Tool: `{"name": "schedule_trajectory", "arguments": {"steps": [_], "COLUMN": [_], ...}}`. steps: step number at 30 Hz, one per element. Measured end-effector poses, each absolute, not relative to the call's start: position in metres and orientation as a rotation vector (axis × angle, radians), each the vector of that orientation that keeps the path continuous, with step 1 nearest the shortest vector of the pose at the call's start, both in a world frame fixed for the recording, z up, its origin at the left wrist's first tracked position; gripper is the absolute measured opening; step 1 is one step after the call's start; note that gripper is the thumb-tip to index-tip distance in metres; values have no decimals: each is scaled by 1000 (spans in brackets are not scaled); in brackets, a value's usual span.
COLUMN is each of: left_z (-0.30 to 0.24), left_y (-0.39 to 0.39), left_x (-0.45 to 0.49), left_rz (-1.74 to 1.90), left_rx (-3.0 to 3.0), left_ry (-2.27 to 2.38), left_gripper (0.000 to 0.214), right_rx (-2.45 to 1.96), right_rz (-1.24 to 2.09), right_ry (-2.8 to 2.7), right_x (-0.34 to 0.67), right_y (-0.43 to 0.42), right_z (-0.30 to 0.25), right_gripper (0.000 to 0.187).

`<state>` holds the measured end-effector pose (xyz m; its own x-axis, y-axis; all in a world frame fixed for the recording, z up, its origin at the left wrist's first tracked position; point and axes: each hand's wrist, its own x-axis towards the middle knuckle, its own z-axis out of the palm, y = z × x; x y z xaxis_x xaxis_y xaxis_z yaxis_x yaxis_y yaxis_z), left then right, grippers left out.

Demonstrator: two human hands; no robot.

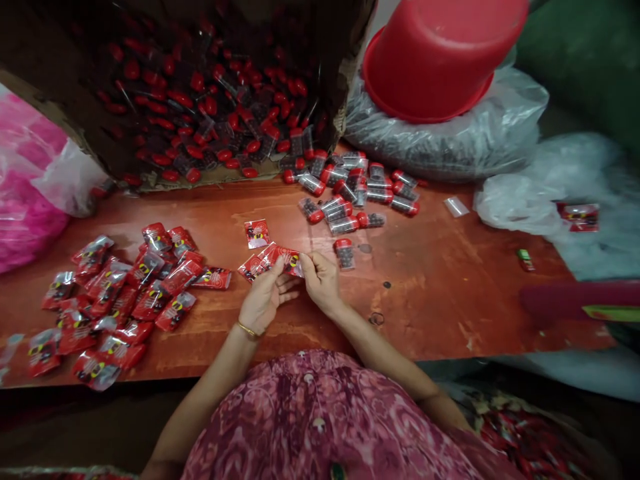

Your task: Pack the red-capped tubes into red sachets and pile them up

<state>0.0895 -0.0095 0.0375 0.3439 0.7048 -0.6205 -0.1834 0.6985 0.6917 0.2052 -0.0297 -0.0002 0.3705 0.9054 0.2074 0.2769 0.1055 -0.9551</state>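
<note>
Both hands grip a small flat red plastic packet [292,262] by its two ends, just above the table. My left hand [263,297], with a bangle at the wrist, pinches its left end between thumb and fingers. At the right end, my right hand [323,280] pinches the packet's edge. Loose flat red packets [250,268] lie under and beside my left hand, and another packet [257,234] is just beyond. A clear tube with a red cap and dark contents [344,254] stands near my right hand.
Filled red packets [123,293] are heaped at left. Several red-capped tubes [357,183] lie before an open cardboard box [343,100] full of them. A red tub [440,60] sits upside down on a plastic sack [450,150]. Bags flank the wooden table [425,293].
</note>
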Motion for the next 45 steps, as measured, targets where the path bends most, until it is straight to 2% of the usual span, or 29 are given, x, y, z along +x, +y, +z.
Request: {"name": "schedule_trajectory", "arguments": {"steps": [7,11,13,15,18,22,25,31,38,45], "left_z": [38,41,42,43,45,45,44,44,45,37], "left_y": [-7,0,2,2,1,0,-2,-6,-6,-14], "left_x": [103,98,97,98,100,98,96,97,97,111], "left_rz": [873,862,834,805,790,806,805,800,814,913], "left_rx": [584,500,456,409,373,439,508,622,622,629], "left_ry": [1148,1152,1122,1093,1070,1074,1072,1034,1018,1020], "left_gripper": [37,34,31,29,30,35,37,34,29,35], "right_rx": [-1551,-1966,-2142,-2176,-1994,-1555,-1421,-1414,-1423,-1398], "right_rz": [549,107,5,50,309,844,1026,1132,1081,1047], "right_ry": [-1347,-1350,-1279,-1277,-1225,-1006,-950,-928,-914,-841], "right_x": [222,261,277,285,282,268,258,248,241,224], "right_y": [-34,-46,-53,-60,-69,-76,-79,-74,-71,-68], "right_z": [9,8,0,-9,-11,13,35,42,36,27], "right_gripper": [39,37,40,33,23,21,22,23,23,24]}}
